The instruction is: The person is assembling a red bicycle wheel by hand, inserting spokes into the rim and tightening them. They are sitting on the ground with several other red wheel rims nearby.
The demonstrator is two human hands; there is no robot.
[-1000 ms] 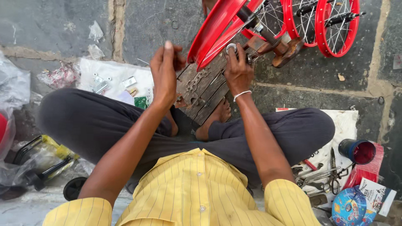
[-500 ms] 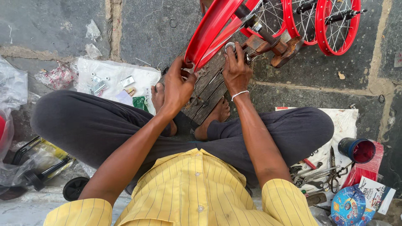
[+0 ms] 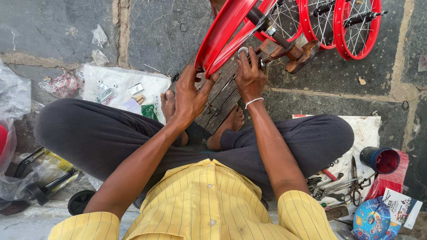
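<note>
While gripped: red wheel rim [image 3: 222, 33].

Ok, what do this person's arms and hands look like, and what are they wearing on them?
Both arms are bare from above the elbow down. Short yellow sleeves with thin dark pinstripes cover the upper arms, part of a buttoned shirt. The left hand is bare, with no ring or glove. The right hand is bare too, with a thin pale band around the wrist.
</note>
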